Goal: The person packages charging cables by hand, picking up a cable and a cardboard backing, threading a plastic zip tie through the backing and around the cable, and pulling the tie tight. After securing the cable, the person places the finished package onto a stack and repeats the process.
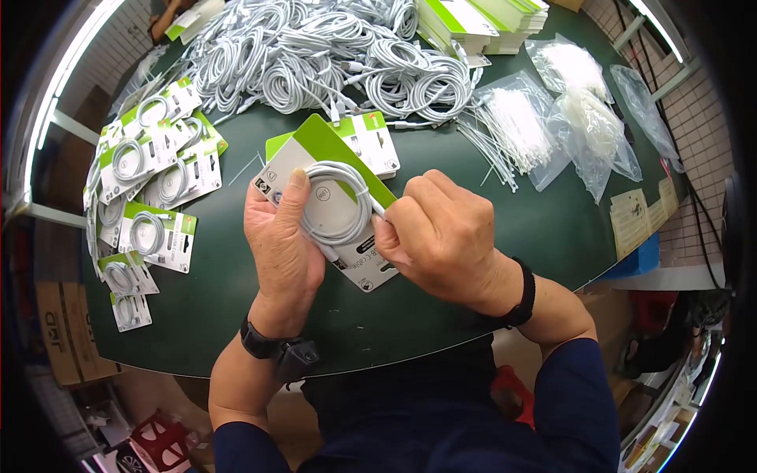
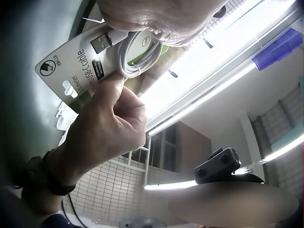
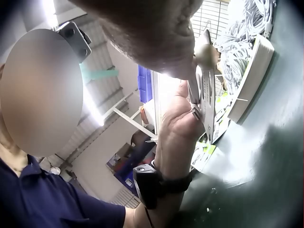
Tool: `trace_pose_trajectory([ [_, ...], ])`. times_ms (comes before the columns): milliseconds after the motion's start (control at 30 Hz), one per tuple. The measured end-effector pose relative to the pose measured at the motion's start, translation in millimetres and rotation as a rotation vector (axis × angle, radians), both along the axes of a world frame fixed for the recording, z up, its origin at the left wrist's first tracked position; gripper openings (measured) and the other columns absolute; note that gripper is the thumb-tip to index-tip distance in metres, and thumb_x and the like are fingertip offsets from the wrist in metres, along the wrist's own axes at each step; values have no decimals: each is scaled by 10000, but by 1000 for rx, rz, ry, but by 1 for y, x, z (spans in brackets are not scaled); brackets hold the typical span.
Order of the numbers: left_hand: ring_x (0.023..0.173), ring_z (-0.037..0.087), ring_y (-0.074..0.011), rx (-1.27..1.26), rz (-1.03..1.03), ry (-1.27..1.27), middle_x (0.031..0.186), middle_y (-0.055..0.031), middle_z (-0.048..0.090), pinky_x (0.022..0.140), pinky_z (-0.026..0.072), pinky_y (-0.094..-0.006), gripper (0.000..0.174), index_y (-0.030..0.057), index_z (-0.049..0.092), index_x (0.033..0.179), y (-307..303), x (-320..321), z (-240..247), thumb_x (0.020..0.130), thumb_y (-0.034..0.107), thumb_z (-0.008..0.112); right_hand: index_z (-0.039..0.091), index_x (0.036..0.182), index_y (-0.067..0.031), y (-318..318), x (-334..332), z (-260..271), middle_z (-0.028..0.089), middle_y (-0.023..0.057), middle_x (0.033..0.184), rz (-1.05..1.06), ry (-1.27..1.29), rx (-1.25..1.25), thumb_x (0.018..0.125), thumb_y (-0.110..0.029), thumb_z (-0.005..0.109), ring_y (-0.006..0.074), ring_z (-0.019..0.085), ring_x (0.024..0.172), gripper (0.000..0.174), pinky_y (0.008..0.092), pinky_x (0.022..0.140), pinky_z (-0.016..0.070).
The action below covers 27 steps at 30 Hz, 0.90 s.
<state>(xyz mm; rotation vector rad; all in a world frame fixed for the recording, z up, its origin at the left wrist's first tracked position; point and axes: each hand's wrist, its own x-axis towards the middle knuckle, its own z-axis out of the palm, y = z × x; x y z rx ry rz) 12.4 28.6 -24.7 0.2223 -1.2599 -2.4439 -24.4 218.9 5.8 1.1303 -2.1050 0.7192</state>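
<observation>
My left hand (image 1: 284, 244) grips a green and white packaging card (image 1: 367, 274), its thumb pressed on the front beside a coiled white USB cable (image 1: 364, 206). The coil lies flat against the card, and its USB-A plug (image 2: 101, 43) shows in the left wrist view. At the card's right edge, the thumb and curled fingers of my right hand (image 1: 441, 236) pinch the cable close to the coil; the fingertips are partly hidden. Behind the held card lies a short stack of similar cards (image 1: 377, 143) on the table.
A large heap of coiled white cables (image 1: 292, 51) covers the far side of the green table (image 1: 441, 315). Cards with cables attached (image 1: 162, 244) lie at left. Stacked cards (image 1: 453, 31) stand at the back; white zip ties (image 1: 512, 130) and plastic bags (image 1: 587, 130) lie at right.
</observation>
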Motion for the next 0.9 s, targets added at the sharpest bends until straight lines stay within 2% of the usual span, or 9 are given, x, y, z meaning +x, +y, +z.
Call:
trace_pose_trajectory([
  [67, 1067, 717, -198, 18, -20, 6, 1209, -126, 705, 962, 599, -367, 284, 1, 550, 1280, 2, 1, 4, 1036, 85, 669, 459, 691, -81, -1, 2, -1, 428, 55, 677, -26, 71, -3, 650, -5, 759, 225, 498, 567, 312, 344, 462, 401],
  [200, 1087, 715, -205, 20, -58, 15, 1223, -128, 703, 975, 596, -376, 296, -2, 540, 1314, 2, 1, 8, 1055, 100, 639, 428, 679, -81, -1, -3, 5, 413, 55, 673, -48, 122, -59, 621, 3, 723, 220, 487, 552, 312, 342, 448, 388],
  [533, 1128, 702, -212, -18, -65, 3, 1259, -125, 691, 995, 590, -390, 324, -3, 529, 1348, 5, 4, 11, 1066, 125, 627, 431, 674, -76, 4, -1, 8, 417, 60, 672, -57, 95, -68, 620, 3, 714, 220, 483, 544, 299, 343, 447, 388],
  [667, 1095, 705, -180, -35, -13, -32, 1201, -93, 723, 979, 580, -354, 260, 21, 608, 1274, 10, 4, 11, 1063, 168, 646, 438, 675, -74, 4, -4, 7, 425, 65, 669, -66, 71, -82, 627, -2, 710, 226, 493, 545, 286, 349, 449, 392],
  [767, 1144, 695, -217, -70, 17, -38, 1284, -123, 686, 1025, 574, -394, 355, -5, 525, 1361, 10, 6, 9, 1067, 157, 639, 447, 678, -74, 5, -7, 4, 434, 70, 665, -77, 36, -96, 635, -7, 709, 235, 505, 546, 274, 356, 451, 397],
  [900, 1149, 694, -217, -84, 0, -32, 1303, -127, 679, 1027, 571, -390, 373, -7, 523, 1365, 11, 6, 5, 1064, 172, 650, 460, 685, -73, 6, -11, -1, 454, 71, 662, -50, -56, -184, 650, -19, 714, 252, 521, 552, 262, 372, 456, 408],
])
